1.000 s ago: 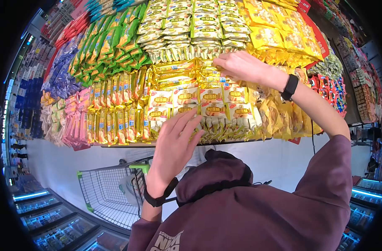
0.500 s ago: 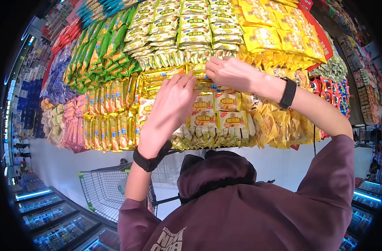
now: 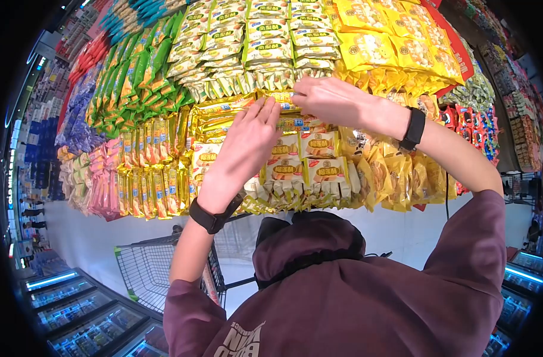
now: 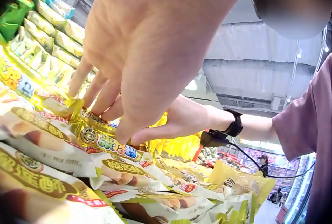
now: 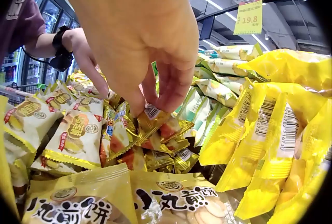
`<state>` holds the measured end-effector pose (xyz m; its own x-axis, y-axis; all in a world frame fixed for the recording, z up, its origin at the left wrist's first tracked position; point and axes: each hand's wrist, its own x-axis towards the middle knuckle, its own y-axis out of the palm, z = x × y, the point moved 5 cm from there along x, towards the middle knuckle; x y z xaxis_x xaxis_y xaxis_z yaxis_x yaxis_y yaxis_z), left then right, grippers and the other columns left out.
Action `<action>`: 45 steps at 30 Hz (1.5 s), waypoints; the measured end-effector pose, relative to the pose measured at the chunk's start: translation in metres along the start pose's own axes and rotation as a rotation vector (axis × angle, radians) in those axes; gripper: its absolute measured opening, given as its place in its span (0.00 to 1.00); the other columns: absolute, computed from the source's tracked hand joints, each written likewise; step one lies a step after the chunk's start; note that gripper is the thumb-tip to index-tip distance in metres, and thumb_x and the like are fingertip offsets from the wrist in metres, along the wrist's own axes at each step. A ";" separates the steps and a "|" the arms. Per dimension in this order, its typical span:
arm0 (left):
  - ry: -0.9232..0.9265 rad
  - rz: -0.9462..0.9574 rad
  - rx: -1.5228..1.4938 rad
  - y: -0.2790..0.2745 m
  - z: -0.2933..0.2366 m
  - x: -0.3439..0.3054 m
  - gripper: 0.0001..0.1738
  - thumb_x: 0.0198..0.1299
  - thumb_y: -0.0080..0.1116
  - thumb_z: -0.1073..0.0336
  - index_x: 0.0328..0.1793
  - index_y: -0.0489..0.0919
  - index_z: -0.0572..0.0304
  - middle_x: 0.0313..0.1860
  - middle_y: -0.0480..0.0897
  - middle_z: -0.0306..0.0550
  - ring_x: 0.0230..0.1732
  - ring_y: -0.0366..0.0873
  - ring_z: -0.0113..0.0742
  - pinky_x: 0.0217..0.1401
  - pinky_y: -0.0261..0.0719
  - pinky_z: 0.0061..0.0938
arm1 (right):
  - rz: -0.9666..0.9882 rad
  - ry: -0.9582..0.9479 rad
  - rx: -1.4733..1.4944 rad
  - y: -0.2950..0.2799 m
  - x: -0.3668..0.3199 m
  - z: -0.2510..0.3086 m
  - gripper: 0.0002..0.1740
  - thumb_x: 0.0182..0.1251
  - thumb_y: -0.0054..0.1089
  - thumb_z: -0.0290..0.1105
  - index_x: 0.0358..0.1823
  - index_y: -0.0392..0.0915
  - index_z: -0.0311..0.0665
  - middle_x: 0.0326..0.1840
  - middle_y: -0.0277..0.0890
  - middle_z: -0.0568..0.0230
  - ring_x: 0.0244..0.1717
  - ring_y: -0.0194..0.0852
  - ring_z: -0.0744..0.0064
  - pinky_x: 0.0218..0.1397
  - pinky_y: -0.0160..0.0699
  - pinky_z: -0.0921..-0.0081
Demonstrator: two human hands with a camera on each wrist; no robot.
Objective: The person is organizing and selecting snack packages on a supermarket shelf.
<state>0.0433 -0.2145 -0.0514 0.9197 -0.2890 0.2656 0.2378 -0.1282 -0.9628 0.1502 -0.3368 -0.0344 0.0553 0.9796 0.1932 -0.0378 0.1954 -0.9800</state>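
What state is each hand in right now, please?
Left hand: open, extended fingers against gold-wrapped snacks.
Right hand: closed, pinching a gold snack packet.

Packets point(image 3: 285, 169) before person point(image 3: 367, 297), cart point(image 3: 146, 268) left, seemingly freezers point(image 3: 84, 315) behind

Gold packet point(image 5: 148, 126) partly hidden behind the right fingers point(image 5: 176, 89), its barcode point(image 5: 151, 111) too small to read.

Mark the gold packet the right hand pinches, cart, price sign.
Gold packet point(image 5: 150, 122): right wrist view, on its foil end.
Cart point(image 3: 143, 266): head view, wire basket.
Price sign point(image 5: 249, 17): right wrist view, middle of yellow face.
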 end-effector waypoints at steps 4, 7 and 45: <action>-0.002 0.033 -0.008 -0.005 -0.002 -0.001 0.29 0.66 0.62 0.63 0.70 0.72 0.67 0.71 0.74 0.60 0.72 0.70 0.57 0.74 0.70 0.45 | 0.098 0.041 0.019 -0.001 -0.002 -0.009 0.09 0.59 0.65 0.25 0.39 0.80 0.28 0.36 0.81 0.48 0.41 0.85 0.49 0.42 0.85 0.60; -0.025 0.061 -0.013 -0.005 -0.002 -0.001 0.29 0.66 0.62 0.63 0.71 0.72 0.64 0.72 0.73 0.60 0.74 0.68 0.57 0.74 0.70 0.47 | 0.130 0.061 0.042 -0.005 -0.009 -0.010 0.09 0.59 0.65 0.24 0.40 0.80 0.29 0.37 0.81 0.48 0.41 0.85 0.47 0.42 0.85 0.58; -0.002 -0.076 0.059 -0.010 0.005 0.040 0.16 0.53 0.67 0.74 0.47 0.77 0.66 0.43 0.77 0.54 0.49 0.76 0.53 0.54 0.75 0.44 | 0.072 0.210 0.092 -0.009 -0.010 -0.015 0.14 0.61 0.67 0.33 0.36 0.74 0.31 0.32 0.78 0.47 0.38 0.80 0.43 0.40 0.80 0.54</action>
<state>0.0795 -0.2199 -0.0314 0.8988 -0.2788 0.3381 0.3250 -0.0934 -0.9411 0.1644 -0.3494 -0.0285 0.2555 0.9617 0.0991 -0.1396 0.1381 -0.9805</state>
